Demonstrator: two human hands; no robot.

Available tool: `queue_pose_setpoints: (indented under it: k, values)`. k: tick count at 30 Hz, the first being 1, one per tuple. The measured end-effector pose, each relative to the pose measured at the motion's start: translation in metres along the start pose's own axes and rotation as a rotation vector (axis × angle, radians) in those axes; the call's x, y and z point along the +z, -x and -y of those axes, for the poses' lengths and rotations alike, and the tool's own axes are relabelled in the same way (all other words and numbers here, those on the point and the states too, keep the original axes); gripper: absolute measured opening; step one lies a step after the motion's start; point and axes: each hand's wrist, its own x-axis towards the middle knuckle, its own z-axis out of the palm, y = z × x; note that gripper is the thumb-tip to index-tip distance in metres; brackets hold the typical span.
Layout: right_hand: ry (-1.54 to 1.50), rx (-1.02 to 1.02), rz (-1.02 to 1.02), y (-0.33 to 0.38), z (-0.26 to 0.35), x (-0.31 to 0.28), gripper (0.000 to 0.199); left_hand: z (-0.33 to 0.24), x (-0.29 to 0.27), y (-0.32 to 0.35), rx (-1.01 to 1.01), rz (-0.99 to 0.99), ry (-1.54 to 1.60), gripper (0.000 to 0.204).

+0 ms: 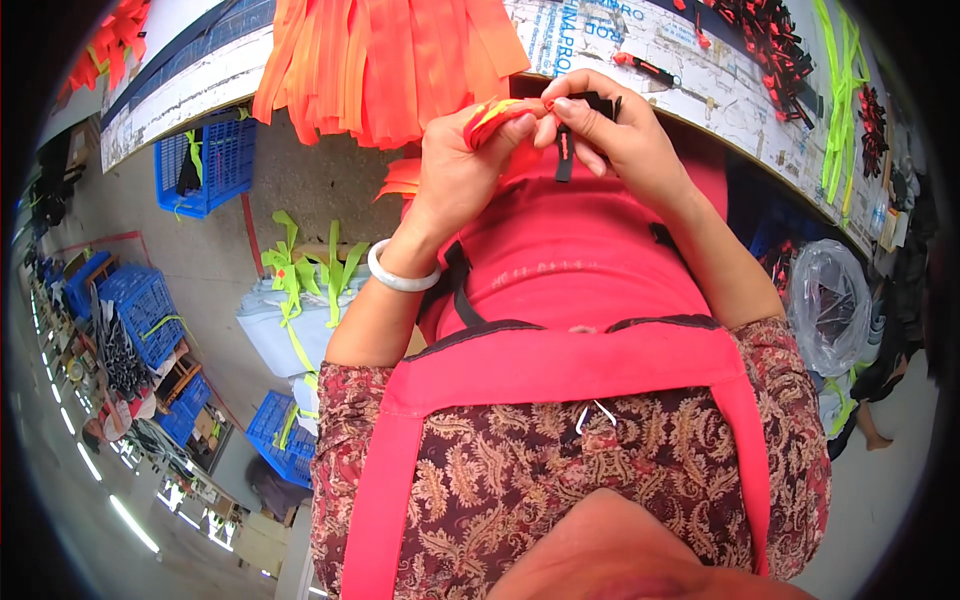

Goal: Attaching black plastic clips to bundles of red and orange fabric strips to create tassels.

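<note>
My left hand (462, 160) is closed around an orange-and-yellow fabric strap (490, 120), its thumb pressed near the strap's end. Close beside it, my right hand (630, 145) pinches a short black strap (564, 160) with a small red part. Both hands meet over my red apron (580, 240), just off the table's near edge. The fingers partly hide where the orange strap and the black piece come together. A thick bundle of orange straps (390, 65) hangs over the table edge, left of my hands.
On the white, worn table (735, 130) lie a small red-and-black tool (648, 69), piled black-and-red pieces (768, 50) and yellow-green straps (845, 110). Blue crates (205, 168) stand on the floor at left, near pale bundles (275, 320). A clear plastic bag (828, 300) is at right.
</note>
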Motion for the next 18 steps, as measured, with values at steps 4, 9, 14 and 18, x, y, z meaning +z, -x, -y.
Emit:
queue_pose_setpoints:
  k: [4, 9, 14, 18]
  values:
    - [-0.353, 0.146, 0.098, 0.000, -0.005, -0.001, 0.021, 0.001, 0.003, 0.001, 0.041, 0.023, 0.004, 0.017]
    - [-0.436, 0.176, 0.059, -0.001, -0.012, 0.004, 0.020, 0.001, 0.003, 0.001, 0.091, 0.048, -0.039, 0.015]
    - [-0.387, 0.119, 0.032, -0.002, -0.010, 0.008, 0.019, 0.005, -0.001, -0.001, 0.095, 0.085, -0.057, 0.013]
    - [-0.284, 0.110, 0.017, -0.002, -0.013, 0.008, 0.018, 0.007, -0.002, -0.002, 0.103, 0.080, -0.113, 0.011]
